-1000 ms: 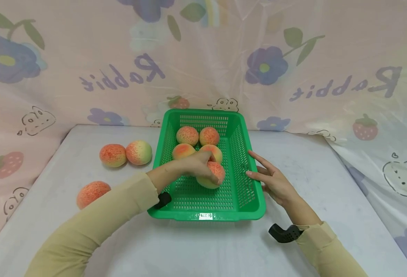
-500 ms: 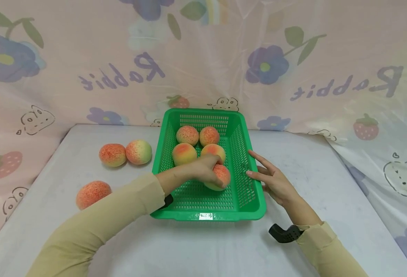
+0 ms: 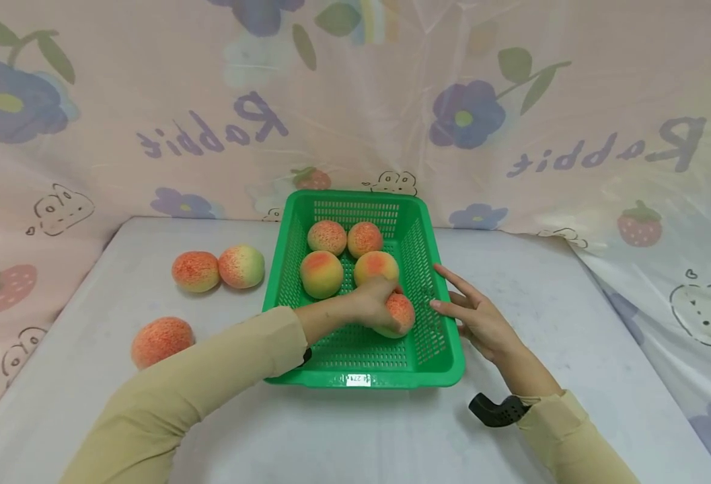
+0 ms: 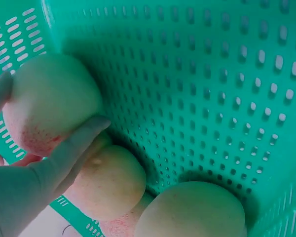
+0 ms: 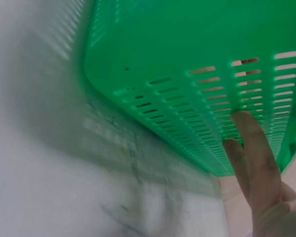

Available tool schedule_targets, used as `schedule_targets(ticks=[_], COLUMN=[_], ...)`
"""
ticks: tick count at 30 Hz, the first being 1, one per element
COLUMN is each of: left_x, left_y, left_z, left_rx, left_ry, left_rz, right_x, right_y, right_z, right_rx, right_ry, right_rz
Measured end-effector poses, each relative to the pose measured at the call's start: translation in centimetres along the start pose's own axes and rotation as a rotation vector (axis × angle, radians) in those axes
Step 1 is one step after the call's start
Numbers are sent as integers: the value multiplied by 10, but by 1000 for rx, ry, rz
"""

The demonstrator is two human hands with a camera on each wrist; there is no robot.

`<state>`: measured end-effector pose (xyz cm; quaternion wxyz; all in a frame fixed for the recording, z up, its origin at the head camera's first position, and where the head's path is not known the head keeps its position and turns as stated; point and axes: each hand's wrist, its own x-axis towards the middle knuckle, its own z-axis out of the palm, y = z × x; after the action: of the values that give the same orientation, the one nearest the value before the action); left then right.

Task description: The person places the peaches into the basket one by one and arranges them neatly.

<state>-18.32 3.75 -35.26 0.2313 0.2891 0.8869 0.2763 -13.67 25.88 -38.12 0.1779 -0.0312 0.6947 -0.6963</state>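
Observation:
A green plastic basket with slotted walls stands on the table. My left hand reaches into it and grips a red-speckled peach near the right wall, thumb and fingers around its sides. In the left wrist view the gripped peach shows its pale side. Just behind it lies a yellow-orange peach, and left of that another yellow peach. Two reddish peaches sit side by side at the back. My right hand touches the basket's right side, its fairly straight fingers against the outer wall.
Left of the basket, a red peach and a yellow-green peach touch each other on the white table. Nearer lies another red peach, beside my left sleeve. A printed curtain hangs behind the table.
My left hand has moved right and slightly nearer inside the basket, carrying the peach toward the right wall. The peaches behind it show more fully. My right hand has stayed in place.

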Motion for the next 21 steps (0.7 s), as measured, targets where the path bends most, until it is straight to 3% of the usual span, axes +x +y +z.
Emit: schedule_targets(ticks=[5,12,18,21], left_x=[-1,-12,-23,-26], left_y=[2,4,7,7], left_z=[-2,-23,-45,-54], left_rx=[-6,-54,-45,-86], left_ry=[-8,-25,26,62], left_rz=[-24,-44,-40,-42], right_x=[-1,0,0,0], right_y=[0,1,1,0], right_z=[-1,-1,-2,-1], right_rx=[-4,2,12,16], right_ry=[2,1,-3,4], right_rz=[1,1,5,12])
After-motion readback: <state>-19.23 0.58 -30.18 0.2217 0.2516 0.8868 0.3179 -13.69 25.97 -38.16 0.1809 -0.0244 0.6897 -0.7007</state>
